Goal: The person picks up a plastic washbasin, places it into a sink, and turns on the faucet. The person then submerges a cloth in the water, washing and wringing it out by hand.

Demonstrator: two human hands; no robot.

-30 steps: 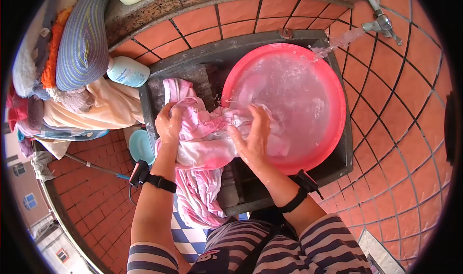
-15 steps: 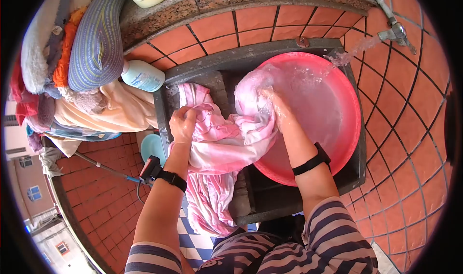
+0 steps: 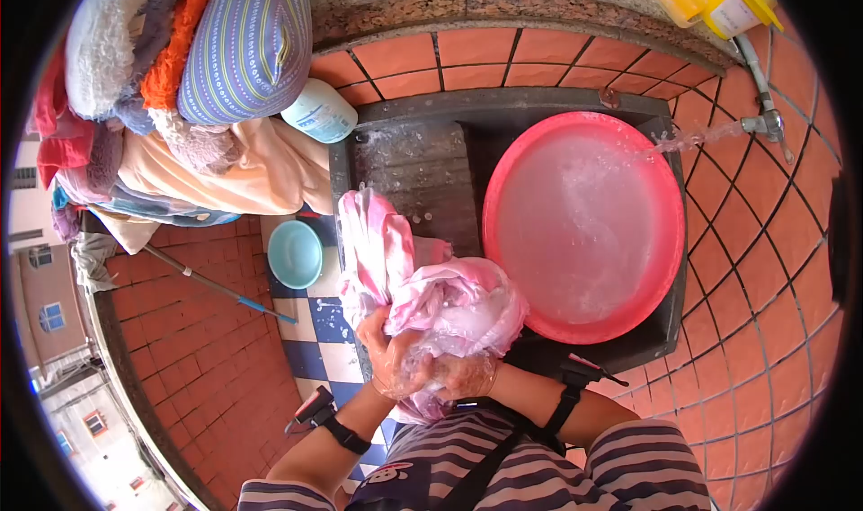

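A wet pink and white cloth point(image 3: 458, 300) is bunched up close to my body, over the near left edge of the dark sink point(image 3: 404, 165). My left hand point(image 3: 391, 354) is closed round the gathered cloth. Right beside it, my right hand point(image 3: 458, 374) grips the same bundle, its fingers partly hidden by wet folds. One end of the cloth lies over the sink's left rim. To the right, a pink basin point(image 3: 584, 232) of cloudy, sudsy water sits in the sink, apart from both hands. Water runs into it from the tap point(image 3: 764, 126).
A white and blue bottle point(image 3: 320, 111) stands at the sink's back left corner. Piled fabrics point(image 3: 238, 53) hang over the wall at left. A light blue bowl point(image 3: 295, 254) is on the checkered floor near a pole point(image 3: 220, 286). Yellow containers point(image 3: 710, 3) stand on the ledge.
Both hands have drawn the cloth out of the basin and off the washboard area toward my body. My right hand has left the basin and come next to my left.
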